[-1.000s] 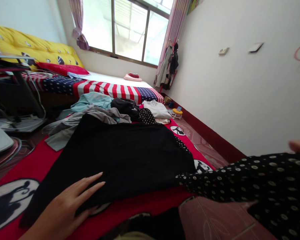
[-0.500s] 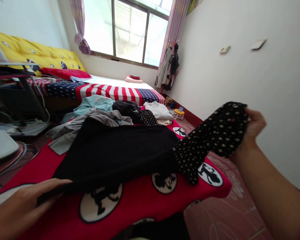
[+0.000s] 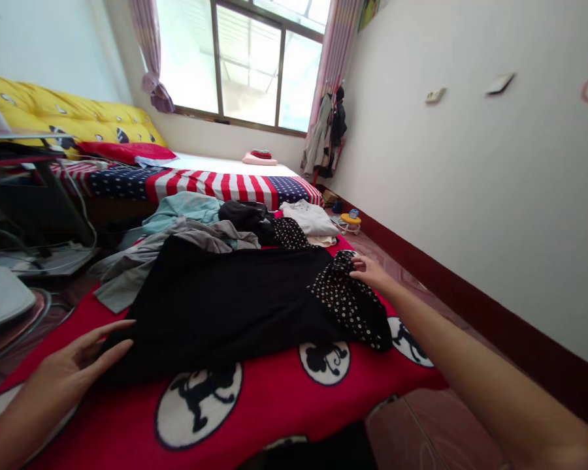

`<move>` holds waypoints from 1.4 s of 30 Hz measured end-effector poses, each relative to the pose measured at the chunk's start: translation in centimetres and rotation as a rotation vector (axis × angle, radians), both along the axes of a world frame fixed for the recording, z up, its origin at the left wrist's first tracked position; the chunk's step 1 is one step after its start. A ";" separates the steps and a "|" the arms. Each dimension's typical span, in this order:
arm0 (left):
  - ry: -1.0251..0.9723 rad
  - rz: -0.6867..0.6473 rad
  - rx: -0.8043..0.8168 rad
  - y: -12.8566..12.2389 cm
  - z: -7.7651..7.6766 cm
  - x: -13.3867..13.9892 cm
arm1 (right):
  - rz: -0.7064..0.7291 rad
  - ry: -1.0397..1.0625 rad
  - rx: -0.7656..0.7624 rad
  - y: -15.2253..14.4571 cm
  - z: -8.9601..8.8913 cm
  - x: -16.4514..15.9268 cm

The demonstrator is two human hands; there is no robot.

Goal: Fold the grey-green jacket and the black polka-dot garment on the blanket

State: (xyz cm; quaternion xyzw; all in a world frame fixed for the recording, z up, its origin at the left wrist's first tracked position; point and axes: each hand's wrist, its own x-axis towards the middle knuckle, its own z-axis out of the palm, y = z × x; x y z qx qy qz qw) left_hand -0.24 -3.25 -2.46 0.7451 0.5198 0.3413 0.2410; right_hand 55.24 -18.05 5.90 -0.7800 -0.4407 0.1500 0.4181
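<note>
A black garment with a white-dotted black sleeve lies spread over a red blanket printed with monkey figures in white circles. At the garment's left end, my left hand rests by the hem of the black body, thumb and fingers apart. My right hand reaches across to the far right end, its fingertips closed on a bunched bit of the dotted sleeve. Another dotted part shows along the garment's far side.
Behind the garment lie grey clothing, a light-blue piece, a dark piece and a white top. A bed stands beyond. A small yellow-topped stool is near the right wall; a desk is left.
My right hand has brought the raised dotted sleeve down and inward onto the blanket. My left hand's fingers have spread and let go of the hem, which now lies flatter.
</note>
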 end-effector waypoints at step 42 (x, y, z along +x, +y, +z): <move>0.404 -0.299 0.400 -6.1 3.7 -1.0 | 0.364 -1.005 -0.143 0.0 -2.2 -4.1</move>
